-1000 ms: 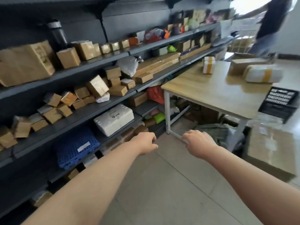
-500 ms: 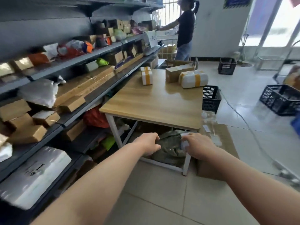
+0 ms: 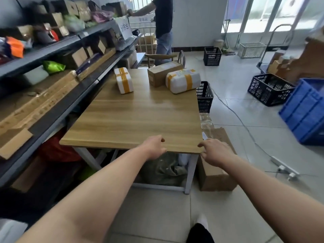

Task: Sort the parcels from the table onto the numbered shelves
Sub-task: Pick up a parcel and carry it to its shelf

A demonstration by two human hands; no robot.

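Observation:
Three parcels lie at the far end of the wooden table (image 3: 136,118): a small white one with yellow tape (image 3: 123,80) on the left, a brown cardboard box (image 3: 162,71) behind, and a larger white one with yellow tape (image 3: 183,80) on the right. My left hand (image 3: 154,146) hovers at the table's near edge with loosely curled fingers, holding nothing. My right hand (image 3: 214,151) hangs by the near right corner, also empty. The dark shelves (image 3: 57,109) full of parcels run along the left.
A person (image 3: 163,27) stands beyond the table beside a chair (image 3: 164,57). Black crates (image 3: 270,88) and a blue bin (image 3: 305,111) sit on the floor at right. A cardboard box (image 3: 215,174) and a cable with a power strip (image 3: 284,166) lie near the table's right leg.
My view has swung from the shelves to the table and I have come closer to it. Both empty hands have risen to the table's near edge.

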